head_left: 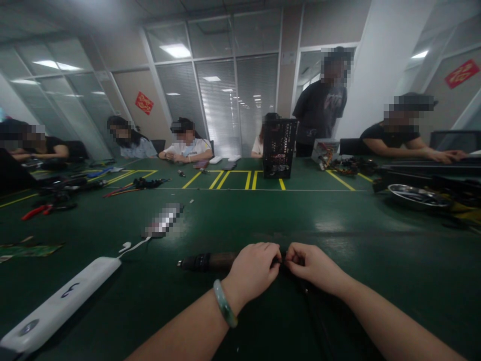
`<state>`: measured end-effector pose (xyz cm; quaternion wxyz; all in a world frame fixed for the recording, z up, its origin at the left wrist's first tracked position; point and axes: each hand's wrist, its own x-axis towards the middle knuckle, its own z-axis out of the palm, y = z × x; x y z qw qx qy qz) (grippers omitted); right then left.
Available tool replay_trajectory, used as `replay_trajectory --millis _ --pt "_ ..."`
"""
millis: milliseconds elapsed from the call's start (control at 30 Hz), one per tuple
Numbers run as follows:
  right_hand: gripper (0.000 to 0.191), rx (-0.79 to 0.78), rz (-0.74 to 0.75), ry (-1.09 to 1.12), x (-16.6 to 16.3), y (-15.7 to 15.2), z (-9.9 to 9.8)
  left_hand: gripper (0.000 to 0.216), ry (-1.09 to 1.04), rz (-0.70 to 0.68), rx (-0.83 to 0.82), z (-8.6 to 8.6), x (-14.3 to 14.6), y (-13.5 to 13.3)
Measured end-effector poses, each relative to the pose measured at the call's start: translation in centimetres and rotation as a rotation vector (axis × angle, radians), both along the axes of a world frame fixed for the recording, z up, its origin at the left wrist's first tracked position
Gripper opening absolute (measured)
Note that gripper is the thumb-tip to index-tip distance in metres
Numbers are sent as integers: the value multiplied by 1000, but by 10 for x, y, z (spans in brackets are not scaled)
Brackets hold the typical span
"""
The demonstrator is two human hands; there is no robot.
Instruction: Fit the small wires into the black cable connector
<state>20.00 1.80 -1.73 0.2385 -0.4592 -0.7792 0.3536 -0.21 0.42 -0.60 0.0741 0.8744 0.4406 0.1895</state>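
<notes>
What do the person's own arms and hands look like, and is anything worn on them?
Both are ungloved, and no sleeve shows on either arm. On the wrist of the left hand is a smooth, glossy bangle, mottled pale and darker green. The right hand shows nothing worn at its wrist.

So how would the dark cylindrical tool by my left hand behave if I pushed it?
The dark cylindrical tool would probably roll, since its sides look rounded. It may veer, because it narrows toward its shiny tip. It's likely stiff, as its visible length runs straight.
</notes>
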Motion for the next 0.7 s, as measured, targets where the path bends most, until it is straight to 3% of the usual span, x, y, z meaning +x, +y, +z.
replay_trajectory --millis 200,433,700 --pt "6 24 4 -27 1 1 -2 11 -23 -5 15 -1 0 0" --pt "5 15 12 -26 0 0 2 34 -37 22 25 1 0 -1" --pt "5 31 8 -35 0 1 0 11 -25 -15 16 -2 0 0"
